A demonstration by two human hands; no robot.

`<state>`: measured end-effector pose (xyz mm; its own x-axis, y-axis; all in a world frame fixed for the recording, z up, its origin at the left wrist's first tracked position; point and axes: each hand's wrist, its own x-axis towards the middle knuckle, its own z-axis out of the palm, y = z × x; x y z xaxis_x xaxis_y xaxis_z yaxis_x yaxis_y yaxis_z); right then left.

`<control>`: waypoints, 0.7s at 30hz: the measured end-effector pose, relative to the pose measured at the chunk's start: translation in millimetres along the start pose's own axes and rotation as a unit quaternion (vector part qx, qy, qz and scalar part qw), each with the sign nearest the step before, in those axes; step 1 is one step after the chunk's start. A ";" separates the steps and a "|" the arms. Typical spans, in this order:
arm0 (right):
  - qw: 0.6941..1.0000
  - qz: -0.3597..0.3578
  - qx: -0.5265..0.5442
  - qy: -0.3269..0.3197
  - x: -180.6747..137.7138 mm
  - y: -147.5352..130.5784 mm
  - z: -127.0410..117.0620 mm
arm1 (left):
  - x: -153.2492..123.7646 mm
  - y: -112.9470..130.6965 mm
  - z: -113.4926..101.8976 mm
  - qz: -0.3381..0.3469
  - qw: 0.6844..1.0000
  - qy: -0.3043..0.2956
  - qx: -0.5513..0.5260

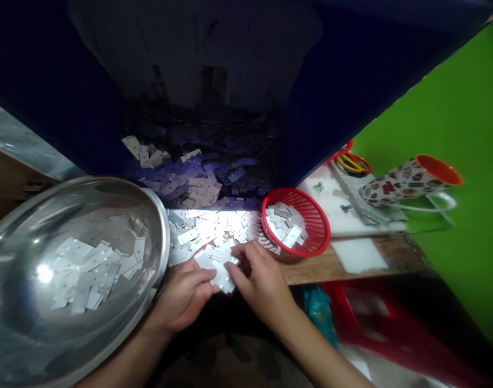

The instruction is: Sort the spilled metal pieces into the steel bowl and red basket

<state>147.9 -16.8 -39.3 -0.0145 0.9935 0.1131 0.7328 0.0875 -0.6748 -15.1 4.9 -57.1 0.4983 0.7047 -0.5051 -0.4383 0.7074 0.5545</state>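
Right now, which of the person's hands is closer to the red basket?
The right hand. It sits just left of and below the red basket, fingers on the small metal plates both hands hold. The left hand is farther left, beside the steel bowl.

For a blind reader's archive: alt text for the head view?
Both hands, left hand and right hand, hold small metal plates at the edge of a lit pile. A steel bowl with plates sits left, a red basket right.
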 end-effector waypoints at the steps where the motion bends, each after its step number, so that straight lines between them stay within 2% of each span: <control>1: 1.000 0.004 0.002 0.000 0.1 -0.1 0.5 | 0.1 0.0 -0.4 0.001 1.000 -0.001 -0.002; 8: 1.000 0.008 -0.003 -0.010 2.9 -0.8 -0.3 | -0.1 1.1 -0.4 0.002 1.000 -0.002 -0.017; 11: 1.000 0.004 0.023 0.005 2.6 -0.7 -1.4 | 0.1 0.6 -0.8 -0.004 1.000 0.007 -0.026; 13: 0.998 -0.018 0.050 0.023 1.0 -0.1 -2.0 | 0.4 0.1 -2.3 -0.002 1.000 0.012 -0.022; 16: 0.991 -0.087 0.081 0.053 -3.4 2.4 -2.6 | 0.4 0.3 -4.4 0.004 1.000 0.009 -0.028; 21: 0.983 -0.157 0.023 0.094 -11.6 14.7 0.0 | -0.3 3.0 -2.0 -0.002 0.997 0.004 -0.079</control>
<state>158.9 -27.1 -50.6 -0.1060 0.8868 0.4499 0.6806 0.3945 -0.6173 -18.0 7.0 -56.6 0.4947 0.7021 -0.5122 -0.5492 0.7093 0.4419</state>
